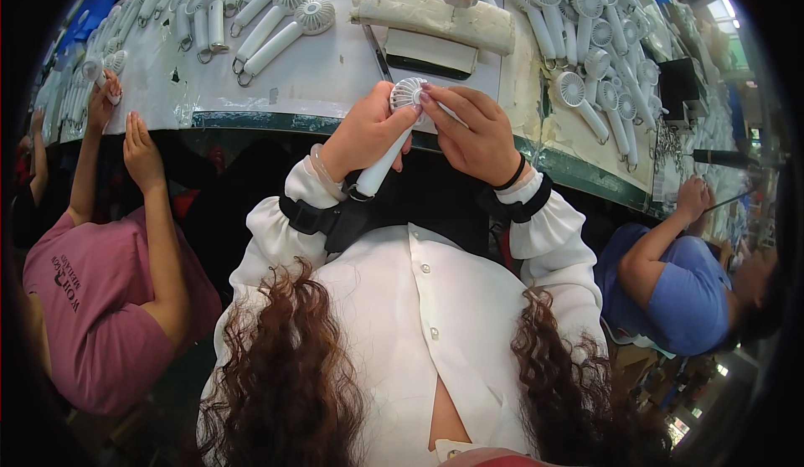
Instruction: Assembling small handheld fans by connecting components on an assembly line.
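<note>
Left hand (366, 132) wrapped round the handle of a white handheld fan (392, 136), head tipped up so right hand (473, 134) fingertips can pinch at the grille. Held over the surface (335, 65) edge, finished fans (276, 15) piled just beyond.

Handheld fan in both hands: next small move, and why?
Probably press the right hand's fingertips down on the round head of the white handheld fan. The left hand already grips its handle over the table edge, and the right hand sits on the head, not yet off it.
</note>
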The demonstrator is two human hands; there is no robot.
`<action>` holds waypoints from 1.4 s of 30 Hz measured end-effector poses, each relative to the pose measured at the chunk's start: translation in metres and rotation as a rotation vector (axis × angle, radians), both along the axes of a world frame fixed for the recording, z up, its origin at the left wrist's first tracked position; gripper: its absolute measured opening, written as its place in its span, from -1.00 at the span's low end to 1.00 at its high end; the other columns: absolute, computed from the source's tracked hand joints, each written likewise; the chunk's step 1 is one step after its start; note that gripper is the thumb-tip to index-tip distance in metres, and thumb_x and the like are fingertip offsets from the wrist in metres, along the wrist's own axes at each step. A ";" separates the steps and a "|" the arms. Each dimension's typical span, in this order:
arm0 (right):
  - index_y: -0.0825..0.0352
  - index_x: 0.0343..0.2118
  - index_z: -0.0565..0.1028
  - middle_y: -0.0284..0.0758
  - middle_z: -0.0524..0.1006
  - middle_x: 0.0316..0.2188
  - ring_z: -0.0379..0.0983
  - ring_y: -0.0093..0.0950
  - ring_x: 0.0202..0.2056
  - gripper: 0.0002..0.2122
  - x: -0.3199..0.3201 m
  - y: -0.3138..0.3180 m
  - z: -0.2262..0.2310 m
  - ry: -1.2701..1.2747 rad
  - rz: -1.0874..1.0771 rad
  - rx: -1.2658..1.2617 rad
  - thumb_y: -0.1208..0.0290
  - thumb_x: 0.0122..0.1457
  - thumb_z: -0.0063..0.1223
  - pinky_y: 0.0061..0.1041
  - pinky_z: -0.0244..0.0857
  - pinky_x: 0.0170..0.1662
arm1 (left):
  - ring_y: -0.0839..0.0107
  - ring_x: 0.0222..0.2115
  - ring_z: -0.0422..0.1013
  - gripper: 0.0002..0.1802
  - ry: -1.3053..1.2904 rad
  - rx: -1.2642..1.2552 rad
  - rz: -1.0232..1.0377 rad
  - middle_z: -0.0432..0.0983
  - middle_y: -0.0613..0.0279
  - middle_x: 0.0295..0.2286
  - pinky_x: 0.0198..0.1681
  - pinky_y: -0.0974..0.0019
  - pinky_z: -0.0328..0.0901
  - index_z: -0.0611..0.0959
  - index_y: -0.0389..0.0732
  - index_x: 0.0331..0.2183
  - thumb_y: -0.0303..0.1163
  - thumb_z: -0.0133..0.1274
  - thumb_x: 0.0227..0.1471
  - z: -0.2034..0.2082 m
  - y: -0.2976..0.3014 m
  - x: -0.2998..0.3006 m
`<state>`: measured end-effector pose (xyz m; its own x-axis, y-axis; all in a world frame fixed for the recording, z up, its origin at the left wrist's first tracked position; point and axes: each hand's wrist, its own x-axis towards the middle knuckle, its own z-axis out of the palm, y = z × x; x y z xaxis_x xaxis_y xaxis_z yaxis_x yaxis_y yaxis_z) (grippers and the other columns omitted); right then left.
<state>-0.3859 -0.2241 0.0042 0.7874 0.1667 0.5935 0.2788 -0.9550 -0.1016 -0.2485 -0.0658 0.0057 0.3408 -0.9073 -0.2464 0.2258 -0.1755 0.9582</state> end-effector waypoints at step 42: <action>0.23 -0.07 0.45 -0.42 0.44 -0.12 0.36 -0.44 -0.11 -0.55 0.044 -0.046 0.034 -0.088 -0.283 -0.309 0.31 -0.10 0.21 -0.41 0.20 -0.02 | 0.64 -0.68 0.25 -0.60 -0.136 -0.237 0.083 0.35 0.25 -0.48 -0.71 0.54 0.21 0.21 -0.38 0.01 -0.36 -0.17 0.24 0.000 -0.031 0.001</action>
